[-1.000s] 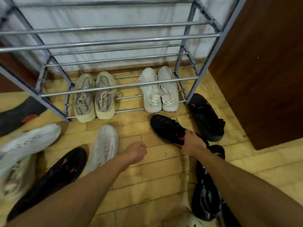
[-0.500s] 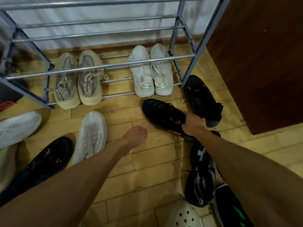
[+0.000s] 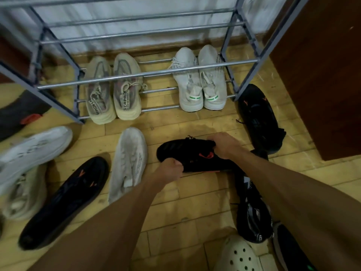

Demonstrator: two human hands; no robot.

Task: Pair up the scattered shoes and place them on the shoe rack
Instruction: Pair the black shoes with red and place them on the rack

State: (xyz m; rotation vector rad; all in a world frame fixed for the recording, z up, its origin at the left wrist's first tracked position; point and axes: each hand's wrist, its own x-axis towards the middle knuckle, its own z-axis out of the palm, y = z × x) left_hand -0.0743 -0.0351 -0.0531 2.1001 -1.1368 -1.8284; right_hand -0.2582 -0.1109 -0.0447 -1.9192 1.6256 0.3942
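A black shoe with red marks (image 3: 193,155) is lifted just above the floor at centre, lying sideways. My right hand (image 3: 226,144) grips its heel end and my left hand (image 3: 171,169) is closed on its lower front edge. The metal shoe rack (image 3: 148,74) stands ahead; on its bottom shelf sit a beige pair (image 3: 113,90) and a white pair (image 3: 199,81). More black shoes with red marks lie at the right by the rack leg (image 3: 259,118) and at the lower left (image 3: 66,200). A single white shoe (image 3: 129,163) lies left of centre.
Pale shoes (image 3: 29,153) are piled at the left edge. A black and white shoe (image 3: 252,216), a white clog (image 3: 238,255) and a dark shoe with green marks (image 3: 293,253) lie at the lower right. A brown wooden panel (image 3: 322,75) stands right of the rack. The floor is yellow tile.
My right hand has lifted the black shoe and swung it toward centre. My left hand, a loose fist before, has moved right and taken hold of the shoe.
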